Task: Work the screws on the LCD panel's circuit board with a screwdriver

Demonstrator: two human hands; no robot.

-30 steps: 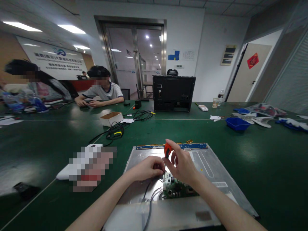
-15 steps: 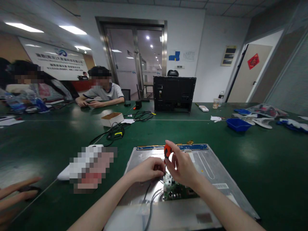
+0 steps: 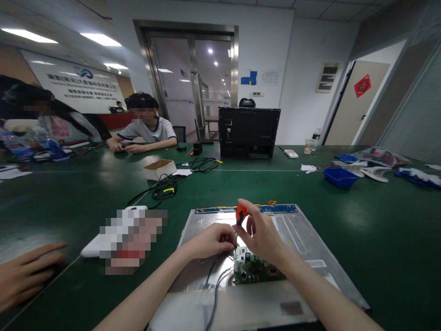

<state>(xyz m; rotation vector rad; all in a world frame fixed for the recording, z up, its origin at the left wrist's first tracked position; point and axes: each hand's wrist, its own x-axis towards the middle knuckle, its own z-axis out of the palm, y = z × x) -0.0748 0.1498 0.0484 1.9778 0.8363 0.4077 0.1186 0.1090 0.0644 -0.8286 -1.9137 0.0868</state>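
Observation:
A silver metal panel lies flat before me, with a green circuit board on it. My right hand grips a red and black screwdriver, held upright with its shaft pointing down at the board's upper left corner. Beside the shaft, my left hand has its fingers pinched together at that corner; what they hold is hidden. Grey cables run from the board's left side toward the panel's near edge.
Another person's hand rests at the left edge near a white object. Farther off are a small box, coiled black cables, a black monitor and a blue tray. A person sits across the table.
The screwdriver's handle has tilted slightly in my right hand. My left hand has stayed nearly still. The other person's hand at the left has moved and spread out.

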